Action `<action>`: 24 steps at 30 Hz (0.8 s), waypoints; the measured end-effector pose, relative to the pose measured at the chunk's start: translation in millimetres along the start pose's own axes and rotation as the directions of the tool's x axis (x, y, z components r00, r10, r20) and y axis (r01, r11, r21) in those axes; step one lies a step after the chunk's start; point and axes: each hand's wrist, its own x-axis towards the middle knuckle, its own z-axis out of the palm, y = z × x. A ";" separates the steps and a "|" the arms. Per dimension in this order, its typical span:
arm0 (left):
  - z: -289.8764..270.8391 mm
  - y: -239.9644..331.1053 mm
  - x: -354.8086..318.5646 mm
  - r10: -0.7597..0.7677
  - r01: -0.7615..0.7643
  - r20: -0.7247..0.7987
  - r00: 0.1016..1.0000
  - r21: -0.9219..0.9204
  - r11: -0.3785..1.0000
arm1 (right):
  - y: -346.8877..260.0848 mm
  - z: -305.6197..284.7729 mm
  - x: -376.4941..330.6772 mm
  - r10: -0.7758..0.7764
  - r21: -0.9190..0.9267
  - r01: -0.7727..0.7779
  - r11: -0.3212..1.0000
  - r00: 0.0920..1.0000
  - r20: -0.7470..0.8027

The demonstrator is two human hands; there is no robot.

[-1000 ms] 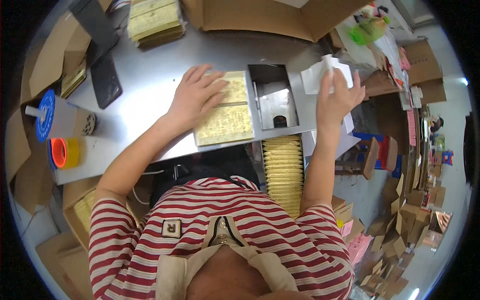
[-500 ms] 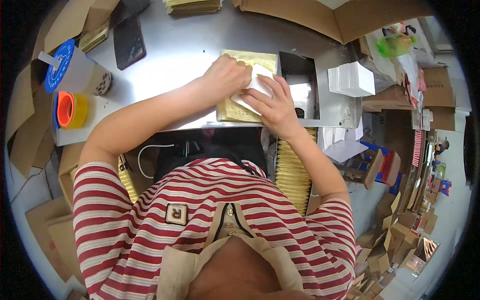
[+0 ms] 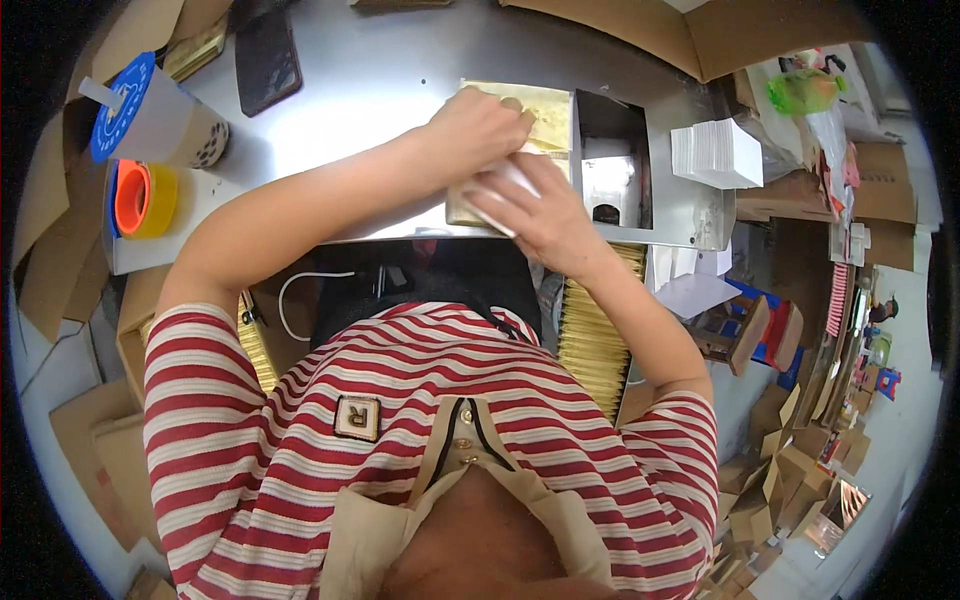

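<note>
A flat golden sheet [image 3: 545, 108] lies on the grey metal table [image 3: 380, 90], partly under both hands. My left hand [image 3: 478, 128] rests on top of it with fingers curled. A small white paper [image 3: 492, 192] is pressed onto the sheet's near edge, and my right hand [image 3: 540, 212] grips that paper. The two hands touch each other above the sheet. Most of the sheet's near half is hidden by them.
An open metal box [image 3: 612, 170] stands right of the sheet. A stack of white papers [image 3: 716, 154] lies further right. A lidded drink cup [image 3: 150, 118], tape rolls [image 3: 142, 198] and a dark phone [image 3: 268, 58] sit left. Cardboard boxes [image 3: 760, 30] ring the table.
My right hand came from the white paper stack at the right with a paper and joined my left hand on the golden sheet. The view has tilted down and closer.
</note>
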 end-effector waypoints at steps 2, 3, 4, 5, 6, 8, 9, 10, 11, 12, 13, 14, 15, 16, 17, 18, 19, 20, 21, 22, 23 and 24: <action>1.6 2.2 8.7 -0.006 -0.002 0.100 0.995 0.084 0.996 | -5.6 -4.1 7.2 -0.083 0.061 0.080 0.995 0.995 0.050; 2.5 2.7 10.8 -0.018 -0.015 0.197 0.980 0.168 0.986 | -6.4 -1.7 7.2 -0.082 0.062 0.079 0.995 0.995 0.052; 4.2 2.6 6.4 -0.018 -0.015 0.198 0.980 0.165 0.986 | -6.9 1.7 6.3 0.086 -0.046 -0.084 0.995 0.995 0.046; 6.7 2.8 -4.4 -0.063 0.058 0.160 0.985 0.035 0.998 | -8.1 5.2 6.3 0.246 -0.146 -0.240 0.960 0.969 0.021; 8.5 3.3 -14.1 -0.106 0.119 0.123 0.987 -0.101 0.988 | -11.2 7.8 7.1 0.248 -0.147 -0.242 0.959 0.969 0.023; 5.5 22.2 -44.9 -0.067 0.064 -0.073 0.995 -0.052 0.997 | -20.3 13.0 9.8 0.356 -0.229 -0.352 0.908 0.934 -0.024; 3.4 31.2 -60.4 -0.025 0.029 -0.260 0.965 0.013 0.999 | -20.6 16.8 13.9 0.351 -0.223 -0.347 0.911 0.936 -0.021; 2.8 35.8 -72.7 -0.031 0.035 -0.257 0.966 0.013 0.999 | -20.9 19.2 19.2 0.385 -0.245 -0.384 0.890 0.922 -0.048; 2.6 39.7 -83.9 -0.088 0.061 -0.217 0.972 -0.128 0.990 | -21.5 22.2 24.1 0.420 -0.264 -0.424 0.866 0.904 -0.076; 3.5 41.4 -90.2 -0.140 0.092 -0.170 0.975 -0.264 0.960 | -20.9 23.4 30.7 0.444 -0.252 -0.454 0.855 0.891 -0.099; 5.4 40.5 -91.9 -0.145 0.098 -0.165 0.976 -0.266 0.959 | -14.2 32.0 34.1 0.443 -0.248 -0.452 0.857 0.892 -0.095; 7.0 38.0 -90.8 -0.126 0.072 -0.186 0.975 -0.272 0.960 | -4.8 40.5 38.5 0.478 -0.231 -0.497 0.836 0.867 -0.136; 8.1 36.1 -89.6 -0.106 0.045 -0.208 0.972 -0.278 0.960 | 0.9 45.4 40.6 0.513 -0.213 -0.542 0.813 0.840 -0.177; 8.4 35.4 -88.2 -0.107 0.046 -0.207 0.972 -0.279 0.959 | 4.2 46.1 38.7 0.560 -0.139 -0.583 0.800 0.810 -0.175; 9.5 32.6 -87.9 -0.118 0.049 -0.207 0.971 -0.308 0.950 | 1.9 38.2 39.7 0.555 -0.136 -0.578 0.805 0.814 -0.172; 9.6 29.3 -89.3 -0.130 0.055 -0.207 0.970 -0.334 0.941 | -6.5 24.3 38.4 0.538 0.016 -0.543 0.840 0.827 -0.161; 9.4 25.5 -90.5 -0.136 0.062 -0.206 0.969 -0.330 0.942 | -14.3 14.8 34.6 0.520 0.166 -0.497 0.852 0.840 -0.153; 8.4 25.0 -88.2 -0.124 0.043 -0.202 0.971 -0.364 0.930 | -20.9 9.7 24.2 0.503 0.133 -0.485 0.864 0.846 -0.179; 6.8 24.7 -85.7 -0.109 0.021 -0.201 0.974 -0.398 0.917 | -18.7 13.4 22.2 0.510 0.126 -0.494 0.860 0.841 -0.182; 4.6 23.3 -85.8 -0.097 0.005 -0.208 0.973 -0.402 0.916 | -13.7 21.0 24.1 0.507 0.127 -0.491 0.862 0.840 -0.194; 2.6 21.1 -84.9 -0.102 0.019 -0.204 0.974 -0.373 0.928 | -6.2 24.1 25.3 0.505 0.120 -0.491 0.863 0.837 -0.209; 0.3 17.2 -81.0 -0.101 0.025 -0.205 0.974 -0.343 0.939 | 1.6 18.0 32.1 0.505 0.238 -0.453 0.859 0.828 -0.243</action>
